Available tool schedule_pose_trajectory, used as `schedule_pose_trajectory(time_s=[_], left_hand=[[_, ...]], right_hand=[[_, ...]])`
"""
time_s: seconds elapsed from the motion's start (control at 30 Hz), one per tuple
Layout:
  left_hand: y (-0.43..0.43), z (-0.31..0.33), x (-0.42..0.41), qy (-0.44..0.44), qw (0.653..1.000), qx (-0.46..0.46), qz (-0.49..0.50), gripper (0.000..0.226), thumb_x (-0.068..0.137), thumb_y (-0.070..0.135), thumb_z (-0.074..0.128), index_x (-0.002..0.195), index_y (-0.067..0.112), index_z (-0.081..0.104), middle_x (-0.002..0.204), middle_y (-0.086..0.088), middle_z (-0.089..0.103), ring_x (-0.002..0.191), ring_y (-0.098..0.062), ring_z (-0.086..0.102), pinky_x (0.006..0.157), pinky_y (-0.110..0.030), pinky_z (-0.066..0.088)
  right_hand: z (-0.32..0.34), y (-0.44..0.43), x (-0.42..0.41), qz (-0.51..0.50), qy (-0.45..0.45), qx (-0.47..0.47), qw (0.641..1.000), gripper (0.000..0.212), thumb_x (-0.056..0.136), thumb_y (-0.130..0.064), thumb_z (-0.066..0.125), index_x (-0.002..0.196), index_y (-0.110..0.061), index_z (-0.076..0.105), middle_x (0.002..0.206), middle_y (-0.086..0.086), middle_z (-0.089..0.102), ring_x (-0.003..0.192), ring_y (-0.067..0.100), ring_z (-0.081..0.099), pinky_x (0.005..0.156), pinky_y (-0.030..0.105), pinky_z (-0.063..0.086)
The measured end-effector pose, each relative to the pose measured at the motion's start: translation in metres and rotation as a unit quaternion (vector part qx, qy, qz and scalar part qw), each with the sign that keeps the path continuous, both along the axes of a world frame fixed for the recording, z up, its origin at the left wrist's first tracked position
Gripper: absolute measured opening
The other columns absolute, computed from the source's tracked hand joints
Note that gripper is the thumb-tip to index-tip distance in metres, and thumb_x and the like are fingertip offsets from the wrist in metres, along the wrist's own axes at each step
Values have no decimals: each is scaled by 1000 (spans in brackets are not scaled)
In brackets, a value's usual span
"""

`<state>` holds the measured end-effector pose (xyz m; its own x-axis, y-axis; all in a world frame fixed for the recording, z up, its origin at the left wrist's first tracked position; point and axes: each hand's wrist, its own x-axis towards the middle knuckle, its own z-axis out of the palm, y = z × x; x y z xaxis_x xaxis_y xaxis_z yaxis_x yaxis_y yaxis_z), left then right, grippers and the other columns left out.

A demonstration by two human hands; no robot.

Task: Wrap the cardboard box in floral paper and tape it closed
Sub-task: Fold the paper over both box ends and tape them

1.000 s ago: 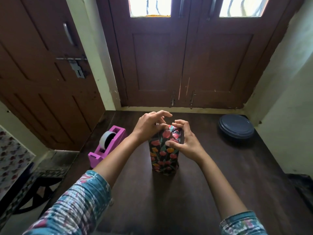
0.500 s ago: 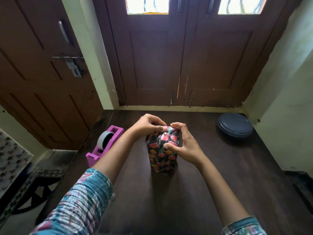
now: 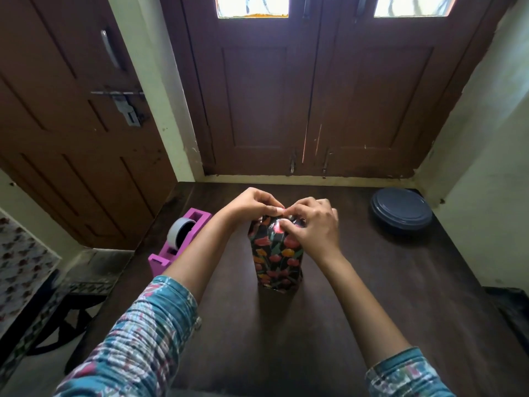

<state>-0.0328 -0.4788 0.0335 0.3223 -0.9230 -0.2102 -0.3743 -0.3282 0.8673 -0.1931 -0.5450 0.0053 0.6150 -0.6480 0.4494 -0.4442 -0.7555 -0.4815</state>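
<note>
**Dark table, box upright mid-table**

Floral paper covers it; left hand and right hand both pinch the top folds. Pink tape dispenser at its 9 o'clock, round grey dish at 2, brown doors at 12.

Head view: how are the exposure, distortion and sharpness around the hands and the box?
Head view: window panes blown out white, table dim with little detail; head view: wide-angle bending tilts the doors and walls toward the edges; head view: left hand, right hand and wrapped box fairly sharp, near sleeve soft.
</note>
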Motion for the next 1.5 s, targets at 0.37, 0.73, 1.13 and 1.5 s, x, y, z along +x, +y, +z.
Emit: schedule_pose_trajectory(time_s=[0.37,0.73,1.13,1.5], left_hand=[[2,0,1,24,1000,12,6,14,84,21,69,96,15,72,92,-3,72,86,-15,69,70,-25,54],[0,-1,-12,-20,998,1,58,20,87,27,66,102,16,70,101,-2,70,89,-11,67,68,-23,55],[4,-8,-34,-186,964,-52,180,21,92,26,58,106,17,71,106,0,68,98,-10,60,85,-30,52],[39,-10,-30,0,988,-78,131,23,91,16,57,113,20,64,122,1,55,110,-15,56,79,-30,56]], right_hand=[[11,-6,-1,-43,-32,-74,996,21,78,-35,59,69,-21,71,81,-7,66,84,20,55,70,29,26],[2,-22,-27,-105,-19,-14,994,7,83,-13,63,85,-16,68,91,3,69,89,27,60,74,33,36],[-20,-32,-48,-93,-43,66,993,15,85,-24,66,78,-11,67,76,8,68,76,27,61,65,30,40],[-18,-25,-46,-26,-93,71,993,20,87,4,54,98,-7,67,92,11,67,84,22,64,67,23,43]])
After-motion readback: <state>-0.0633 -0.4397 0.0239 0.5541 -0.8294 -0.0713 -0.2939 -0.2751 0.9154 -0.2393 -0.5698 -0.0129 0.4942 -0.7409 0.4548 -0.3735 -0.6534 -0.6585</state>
